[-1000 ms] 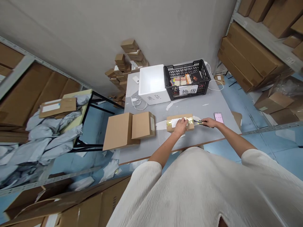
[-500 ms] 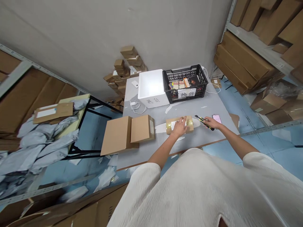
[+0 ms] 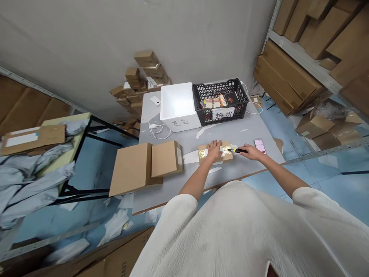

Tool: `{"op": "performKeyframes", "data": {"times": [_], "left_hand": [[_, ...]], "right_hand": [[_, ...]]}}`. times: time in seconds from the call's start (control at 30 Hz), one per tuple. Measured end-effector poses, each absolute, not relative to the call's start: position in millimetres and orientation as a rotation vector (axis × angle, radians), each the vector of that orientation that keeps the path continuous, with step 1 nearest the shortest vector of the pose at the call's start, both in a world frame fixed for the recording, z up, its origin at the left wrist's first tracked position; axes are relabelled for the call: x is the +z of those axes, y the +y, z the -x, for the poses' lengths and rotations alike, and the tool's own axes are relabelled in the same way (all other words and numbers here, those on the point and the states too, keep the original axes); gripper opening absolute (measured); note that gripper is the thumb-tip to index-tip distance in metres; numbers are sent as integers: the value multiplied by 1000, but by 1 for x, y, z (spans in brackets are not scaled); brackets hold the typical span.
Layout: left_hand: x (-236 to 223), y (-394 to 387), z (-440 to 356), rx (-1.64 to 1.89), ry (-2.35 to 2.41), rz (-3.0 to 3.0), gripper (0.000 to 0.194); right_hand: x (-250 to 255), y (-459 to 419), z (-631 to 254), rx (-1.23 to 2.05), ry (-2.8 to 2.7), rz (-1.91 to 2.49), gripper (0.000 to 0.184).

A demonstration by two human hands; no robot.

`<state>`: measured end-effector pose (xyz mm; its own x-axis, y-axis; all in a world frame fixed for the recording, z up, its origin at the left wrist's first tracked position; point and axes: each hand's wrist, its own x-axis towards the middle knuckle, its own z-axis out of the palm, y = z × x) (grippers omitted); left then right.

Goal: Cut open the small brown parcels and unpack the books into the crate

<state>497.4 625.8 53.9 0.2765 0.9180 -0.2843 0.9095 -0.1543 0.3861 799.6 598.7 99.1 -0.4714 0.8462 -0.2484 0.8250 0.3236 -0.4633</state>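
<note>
A small cardboard box [image 3: 225, 157] with shiny yellowish tape and a white label lies on the grey table [image 3: 245, 132]. My left hand [image 3: 214, 151] rests on top of it, fingers spread and open. My right hand [image 3: 251, 151] is closed around a black and yellow utility knife [image 3: 241, 150]. The knife points left, and its tip is at the taped right end of the box; whether the blade has gone into the tape is too small to tell. Just right of my right hand lies a phone [image 3: 260, 146] with a lit pink screen.
Two closed cartons [image 3: 131, 168] stand on the table's left side. Behind are a white foam box [image 3: 181, 111] and a black crate [image 3: 220, 102] holding books. A white cable [image 3: 161, 132] lies at the left. Shelves with cartons [image 3: 288, 79] rise at the right; grey parcels [image 3: 37, 188] are piled left.
My right hand has moved left, bringing the utility knife from beside the box to its taped right end. My left hand stays on the box. The whole view has shifted slightly.
</note>
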Motion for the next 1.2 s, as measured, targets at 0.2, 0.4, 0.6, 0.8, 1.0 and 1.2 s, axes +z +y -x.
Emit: {"op": "performKeyframes", "data": {"times": [0.2, 0.4, 0.6, 0.8, 1.0, 1.2], "left_hand": [[57, 648, -504, -127, 1668, -2034, 64], [58, 637, -498, -8, 1657, -2120, 55], [47, 606, -497, 280, 1646, -2216, 65], [42, 602, -500, 311, 1669, -2214, 65], [41, 601, -498, 310, 1681, -2236, 63], [40, 600, -500, 306, 1690, -2210, 66]], "right_hand": [[94, 599, -797, 808, -2565, 1595, 47], [89, 601, -796, 836, -2529, 1623, 48], [91, 600, -795, 875, -2506, 1642, 48], [75, 584, -791, 848, -2375, 1669, 50], [53, 579, -788, 757, -2288, 1655, 50], [50, 601, -818, 713, -2013, 1836, 53]]}}
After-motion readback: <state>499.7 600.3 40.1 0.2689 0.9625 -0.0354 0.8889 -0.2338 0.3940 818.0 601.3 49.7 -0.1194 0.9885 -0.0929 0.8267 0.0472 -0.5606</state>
